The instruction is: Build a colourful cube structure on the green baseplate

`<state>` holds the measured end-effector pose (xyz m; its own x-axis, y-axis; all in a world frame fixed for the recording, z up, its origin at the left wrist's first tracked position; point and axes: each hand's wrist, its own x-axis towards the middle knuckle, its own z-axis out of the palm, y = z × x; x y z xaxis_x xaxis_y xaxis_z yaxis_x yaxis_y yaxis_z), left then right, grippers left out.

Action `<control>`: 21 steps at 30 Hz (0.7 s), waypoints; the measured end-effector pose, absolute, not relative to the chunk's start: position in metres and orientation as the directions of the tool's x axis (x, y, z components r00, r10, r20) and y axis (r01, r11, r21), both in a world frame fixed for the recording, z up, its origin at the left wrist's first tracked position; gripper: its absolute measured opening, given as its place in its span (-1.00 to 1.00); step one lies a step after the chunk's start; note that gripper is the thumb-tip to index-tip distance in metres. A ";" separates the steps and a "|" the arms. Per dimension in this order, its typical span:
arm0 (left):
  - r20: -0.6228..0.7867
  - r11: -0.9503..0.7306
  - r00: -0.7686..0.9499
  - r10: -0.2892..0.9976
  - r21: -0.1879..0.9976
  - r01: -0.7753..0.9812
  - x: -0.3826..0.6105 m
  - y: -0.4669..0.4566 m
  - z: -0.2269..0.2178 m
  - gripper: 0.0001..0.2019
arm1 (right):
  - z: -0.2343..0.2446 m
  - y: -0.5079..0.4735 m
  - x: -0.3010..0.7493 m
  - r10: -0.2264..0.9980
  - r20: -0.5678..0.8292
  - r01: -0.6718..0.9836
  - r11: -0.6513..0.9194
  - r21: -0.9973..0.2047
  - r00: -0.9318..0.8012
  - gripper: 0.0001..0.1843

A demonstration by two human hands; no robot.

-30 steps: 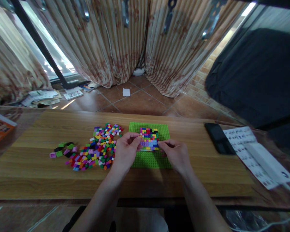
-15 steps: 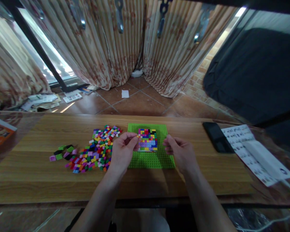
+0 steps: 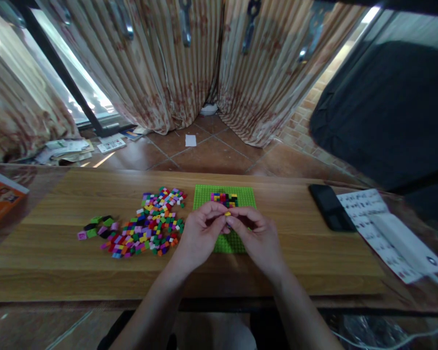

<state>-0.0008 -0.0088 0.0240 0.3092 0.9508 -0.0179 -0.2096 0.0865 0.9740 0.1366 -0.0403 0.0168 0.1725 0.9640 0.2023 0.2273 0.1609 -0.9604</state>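
Observation:
Over the green baseplate [image 3: 248, 194] my two hands meet fingertip to fingertip. A small yellow brick [image 3: 228, 214] sits pinched between them. My left hand [image 3: 203, 233] is closed, its thumb and index finger at the brick's left side. From the right, the thumb and index finger of my right hand [image 3: 257, 236] press on the same brick. Behind the fingers shows the far edge of a patch of multicoloured bricks [image 3: 224, 197] fixed on the baseplate; my hands hide the remainder of it.
A spread pile of loose coloured bricks [image 3: 146, 226] lies left of the baseplate, with larger black, green and pink blocks [image 3: 95, 227] beyond it. To the right are a black phone [image 3: 332, 208] and a printed sheet [image 3: 375, 228]. An orange box [image 3: 3, 197] stands far left.
My right hand has moved left and my left hand slightly right, so they now meet over the baseplate. The yellow brick has come into view between their fingertips. The view has shifted slightly.

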 end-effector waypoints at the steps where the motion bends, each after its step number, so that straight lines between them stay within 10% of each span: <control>1: -0.013 0.080 0.323 0.946 0.977 -0.197 -0.001 -0.009 0.023 -0.90 | 0.017 -0.040 0.137 0.958 0.225 0.245 0.179 -0.953 0.177 -0.88; 14: -0.034 0.036 -0.052 0.998 0.998 0.042 -0.024 0.010 0.012 -0.89 | 0.012 -0.039 0.177 0.916 0.402 0.626 0.302 -0.719 0.020 -0.90; 21: 0.030 -0.042 0.040 0.999 0.931 0.362 -0.019 0.007 0.004 -0.88 | 0.004 -0.037 0.167 0.894 0.446 0.751 0.319 -0.579 -0.036 -0.91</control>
<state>-0.0193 0.0069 0.0043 0.0400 0.9988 0.0295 0.3618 -0.0420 0.9313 0.1667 -0.0366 0.0038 -0.0358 0.8945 0.4457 0.7507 0.3185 -0.5788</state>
